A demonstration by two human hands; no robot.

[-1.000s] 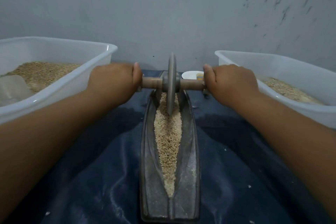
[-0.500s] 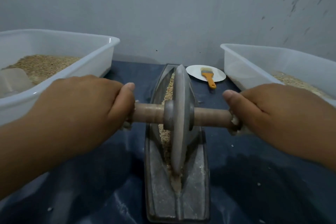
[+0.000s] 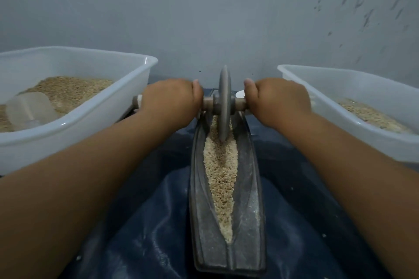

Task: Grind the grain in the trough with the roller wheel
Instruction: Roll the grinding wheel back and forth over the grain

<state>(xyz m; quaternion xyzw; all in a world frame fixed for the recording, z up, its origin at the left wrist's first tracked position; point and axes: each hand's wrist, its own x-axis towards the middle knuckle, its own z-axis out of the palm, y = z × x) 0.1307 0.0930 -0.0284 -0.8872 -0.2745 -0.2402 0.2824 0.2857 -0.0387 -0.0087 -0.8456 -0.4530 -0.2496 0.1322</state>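
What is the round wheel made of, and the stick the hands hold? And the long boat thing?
The roller wheel looks like dull grey metal or maybe stone: smooth, matte, no shine. Its handle seems to be bare wood, brownish and rounded. The trough looks like dark cast metal, rough and dusted with pale flour. The left hand and right hand grip the handle.

Both arms outstretched, left hand (image 3: 172,99) and right hand (image 3: 277,99) fisted (knuckles up)
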